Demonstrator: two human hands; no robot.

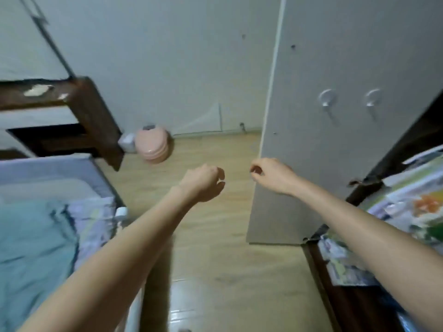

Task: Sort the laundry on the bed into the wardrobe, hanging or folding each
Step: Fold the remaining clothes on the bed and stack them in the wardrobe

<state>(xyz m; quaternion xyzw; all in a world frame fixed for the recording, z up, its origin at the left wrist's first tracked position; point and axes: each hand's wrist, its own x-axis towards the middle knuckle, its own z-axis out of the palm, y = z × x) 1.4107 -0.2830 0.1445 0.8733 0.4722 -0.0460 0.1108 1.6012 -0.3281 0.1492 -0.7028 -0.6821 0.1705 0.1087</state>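
Observation:
Both my arms reach forward over the wooden floor. My left hand (203,182) hangs in the air with fingers loosely curled and holds nothing. My right hand (271,174) is by the left edge of the open grey wardrobe door (335,144), fingers curled; whether it touches the edge I cannot tell. The bed (48,224) lies at the left with a teal cloth (31,248) and a pale striped fabric (93,219) on it. Inside the wardrobe at the right, colourful folded items (412,207) sit on a shelf. The view is motion-blurred.
A dark wooden bed frame post (96,121) stands at the left. A pink round container (153,146) sits on the floor by the wall. Two clear hooks (347,101) are stuck on the door. Open floor (211,259) runs between bed and wardrobe.

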